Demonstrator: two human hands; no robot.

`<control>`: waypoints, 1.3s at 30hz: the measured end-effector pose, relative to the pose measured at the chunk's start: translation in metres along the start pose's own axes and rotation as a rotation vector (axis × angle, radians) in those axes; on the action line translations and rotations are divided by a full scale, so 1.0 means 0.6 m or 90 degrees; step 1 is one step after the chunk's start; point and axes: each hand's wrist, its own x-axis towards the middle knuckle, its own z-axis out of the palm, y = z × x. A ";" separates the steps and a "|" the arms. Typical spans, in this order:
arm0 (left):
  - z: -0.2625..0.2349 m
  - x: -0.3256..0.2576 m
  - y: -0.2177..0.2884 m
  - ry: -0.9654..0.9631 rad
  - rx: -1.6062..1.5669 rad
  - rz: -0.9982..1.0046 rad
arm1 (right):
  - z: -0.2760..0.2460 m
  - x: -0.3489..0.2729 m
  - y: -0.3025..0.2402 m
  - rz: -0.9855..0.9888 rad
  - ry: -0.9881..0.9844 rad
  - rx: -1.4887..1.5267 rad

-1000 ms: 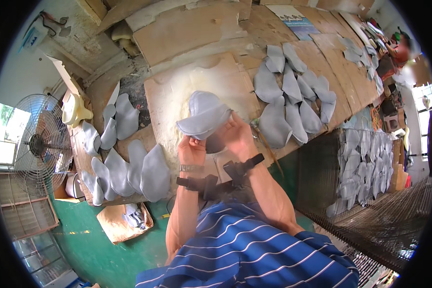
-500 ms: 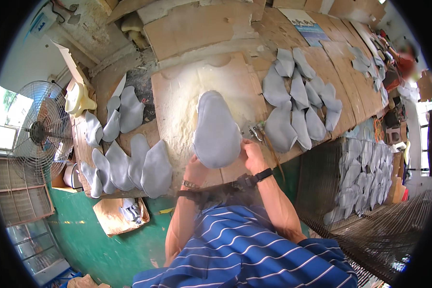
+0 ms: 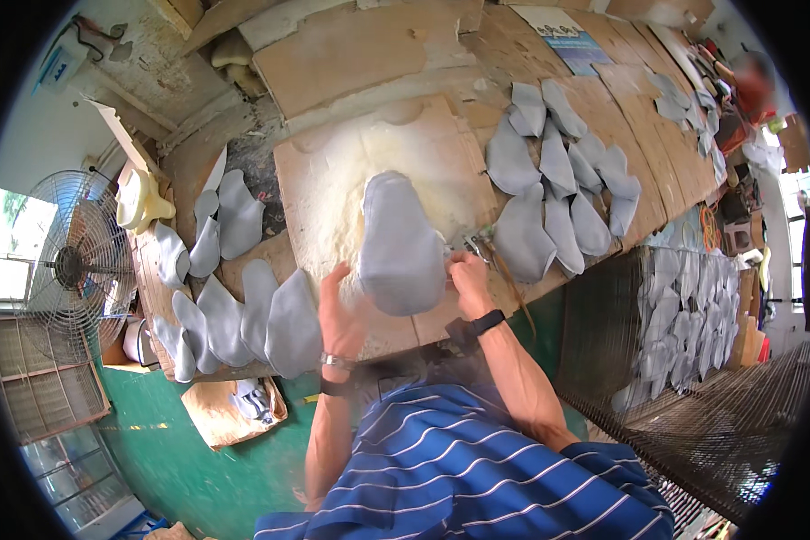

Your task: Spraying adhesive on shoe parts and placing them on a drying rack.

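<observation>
A grey, smooth, saddle-shaped piece (image 3: 398, 247) stands in front of me, its rounded wide end toward me and its narrower end away. It rests over a powder-dusted cardboard sheet (image 3: 301, 171). My right hand (image 3: 468, 281) is closed at the piece's right edge, with the fingertips pinching there. On the other side, my left hand (image 3: 339, 315) is open and slightly blurred, its thumb and fingers apart, a little off the piece's left edge. Just beyond my right hand lies a small metal tool (image 3: 477, 245), partly hidden.
Several similar grey pieces (image 3: 294, 324) lie at the left, and more grey pieces (image 3: 524, 234) at the right. A large fan (image 3: 68, 265) stands far left. A wire rack holds grey pieces (image 3: 684, 315) at right. A paper bag (image 3: 216, 418) sits below the table's left part.
My left hand has come away from the grey piece's left edge, moving left, and its fingers have spread. My right hand stays at the right edge, slightly farther from me.
</observation>
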 end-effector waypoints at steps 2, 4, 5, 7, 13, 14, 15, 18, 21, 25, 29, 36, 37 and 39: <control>0.031 -0.002 0.047 -0.116 0.137 0.136 | 0.000 0.006 0.001 -0.001 0.007 -0.026; 0.069 0.005 0.075 -0.212 0.224 0.144 | 0.002 0.016 0.002 -0.008 -0.001 -0.051; 0.081 0.011 0.080 -0.272 0.321 0.212 | 0.003 0.022 0.002 -0.024 0.002 0.002; 0.099 0.027 0.078 -0.264 0.394 0.219 | 0.004 0.031 0.002 -0.056 0.020 0.056; 0.103 0.050 0.052 -0.351 0.398 0.206 | -0.020 0.014 0.023 0.095 -0.040 0.167; 0.102 0.052 0.049 -0.352 0.401 0.202 | -0.023 0.005 0.031 0.120 -0.065 0.249; 0.102 0.053 0.048 -0.375 0.416 0.207 | -0.026 -0.002 0.038 0.147 -0.090 0.232; 0.105 0.057 0.046 -0.425 0.453 0.214 | -0.027 -0.035 0.068 0.107 -0.228 0.326; 0.108 0.062 0.047 -0.459 0.519 0.209 | -0.010 -0.071 0.102 0.070 -0.254 0.368; 0.110 0.078 0.040 -0.522 0.501 0.174 | 0.027 -0.093 0.123 -0.017 -0.240 0.344; 0.113 0.097 0.023 -0.580 0.487 0.156 | 0.041 -0.110 0.148 0.069 -0.253 0.344; 0.125 0.095 0.037 -0.592 0.439 0.071 | 0.081 -0.100 0.200 0.157 -0.483 0.668; 0.131 0.087 0.047 -0.563 0.457 0.069 | 0.085 -0.102 0.201 0.153 -0.585 0.756; 0.142 0.069 0.063 -0.516 0.498 0.045 | 0.092 -0.113 0.198 0.183 -0.444 0.702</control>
